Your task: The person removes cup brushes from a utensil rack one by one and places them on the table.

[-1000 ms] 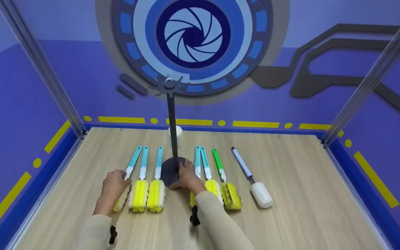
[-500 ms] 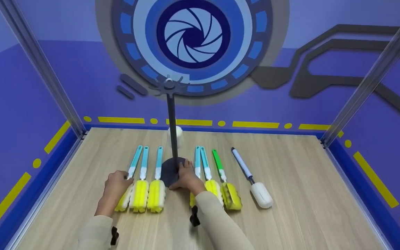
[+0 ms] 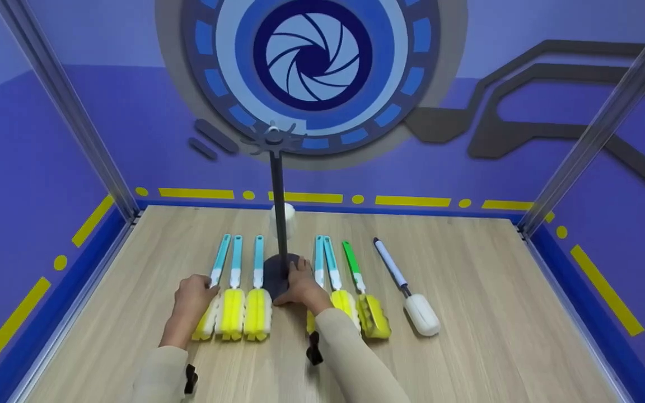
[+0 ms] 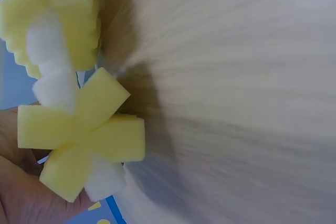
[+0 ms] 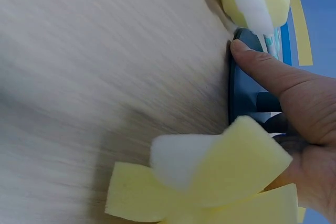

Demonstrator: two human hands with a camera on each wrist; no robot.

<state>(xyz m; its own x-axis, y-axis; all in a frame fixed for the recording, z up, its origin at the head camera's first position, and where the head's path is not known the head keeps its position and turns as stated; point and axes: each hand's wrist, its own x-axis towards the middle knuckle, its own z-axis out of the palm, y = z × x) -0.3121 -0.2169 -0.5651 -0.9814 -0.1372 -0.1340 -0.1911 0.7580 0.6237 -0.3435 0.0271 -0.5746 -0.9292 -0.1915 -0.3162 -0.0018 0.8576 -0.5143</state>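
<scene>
At the left end of the row, my left hand (image 3: 194, 299) grips a sponge bottle brush (image 3: 208, 322) at its neck; the fingertips are partly hidden. The yellow-and-white sponge head of that brush (image 4: 84, 135) faces the camera in the left wrist view. Two more blue-handled bottle brushes (image 3: 232, 313) (image 3: 257, 313) lie just to its right. My right hand (image 3: 303, 288) holds the round base (image 3: 274, 271) of a dark upright stand, whose top (image 3: 274, 140) carries several hooks. In the right wrist view, the thumb (image 5: 262, 69) lies against the base's edge.
Right of the stand lie two blue-handled brushes (image 3: 345, 302), partly covered by my right arm. Beyond them are a green-handled brush (image 3: 374, 316) and a lilac-handled brush with a white head (image 3: 422, 314). A whitish object (image 3: 285, 221) stands behind the pole. Walls surround the table (image 3: 485, 291).
My left hand has slid to the right with the leftmost bottle brush, which has turned slightly. The two brushes beside it have shifted right a little. My right hand stays on the base.
</scene>
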